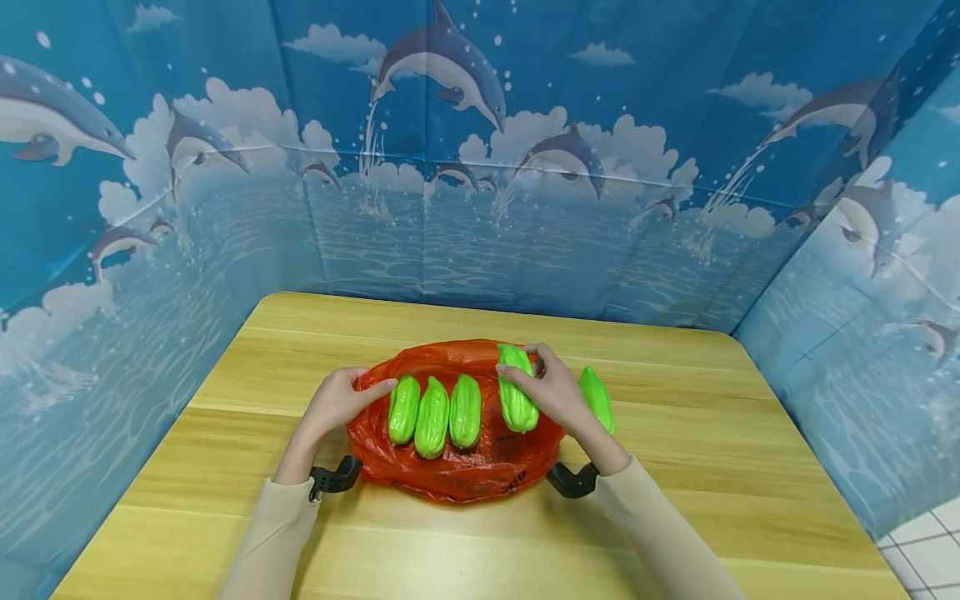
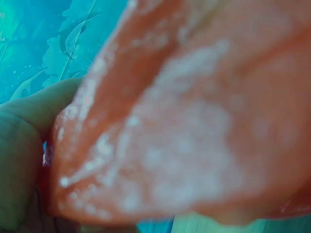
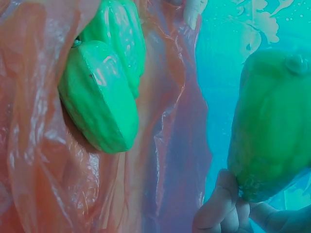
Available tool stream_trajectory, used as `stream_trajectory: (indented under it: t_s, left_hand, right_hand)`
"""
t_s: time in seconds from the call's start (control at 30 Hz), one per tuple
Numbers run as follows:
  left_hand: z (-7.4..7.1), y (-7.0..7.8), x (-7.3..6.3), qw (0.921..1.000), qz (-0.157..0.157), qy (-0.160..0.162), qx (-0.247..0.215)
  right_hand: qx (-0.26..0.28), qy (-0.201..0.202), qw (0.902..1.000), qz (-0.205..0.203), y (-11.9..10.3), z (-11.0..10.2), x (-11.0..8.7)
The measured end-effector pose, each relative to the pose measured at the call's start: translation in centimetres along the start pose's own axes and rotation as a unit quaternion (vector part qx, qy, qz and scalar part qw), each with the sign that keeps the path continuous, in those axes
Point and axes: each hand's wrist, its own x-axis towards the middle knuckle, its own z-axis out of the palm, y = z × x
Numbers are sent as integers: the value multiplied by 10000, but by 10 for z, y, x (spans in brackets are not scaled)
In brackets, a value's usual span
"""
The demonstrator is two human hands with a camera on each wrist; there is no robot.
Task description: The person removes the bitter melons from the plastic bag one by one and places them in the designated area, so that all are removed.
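A red plastic bag (image 1: 457, 479) lies spread with its mouth open in the middle of the table. Three bright green, ridged bitter melons (image 1: 432, 417) rest side by side in its left half; the right wrist view shows two bitter melons (image 3: 99, 97) there. My left hand (image 1: 341, 404) grips the bag's left rim, its thumb reaching inside beside the leftmost melon. In the left wrist view, the bag's blurred film (image 2: 160, 145) hides most of that hand. Over the bag's right side, my right hand (image 1: 551, 387) holds another bitter melon (image 1: 516, 400) between thumb and fingers.
One more green bitter melon (image 1: 597, 402) lies on the wooden table (image 1: 675, 500), just right of the bag and partly behind the right forearm. A dolphin-printed curtain (image 1: 480, 208) hangs along the table's back and sides. Black straps (image 1: 336, 477) circle both wrists.
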Motion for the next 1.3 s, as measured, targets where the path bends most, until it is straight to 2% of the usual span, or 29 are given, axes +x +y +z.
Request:
stream_trajectory:
  t_s: [0.47,0.67,0.97,1.3]
  left_hand:
    - [0,-1,0,10000,-2,1,-53]
    - [-1,0,0,10000,-33,1,-48]
    - [0,0,0,10000,-3,40,-17]
    - [0,1,0,10000,36,86,4]
  right_hand:
    - [232,204,9995,75,4,-8,0]
    - [299,283,9988,245,5,-12,0]
    - [656,387,9959,478,7,-16,-1]
    - [1024,630,9918,432,11,-21,-1]
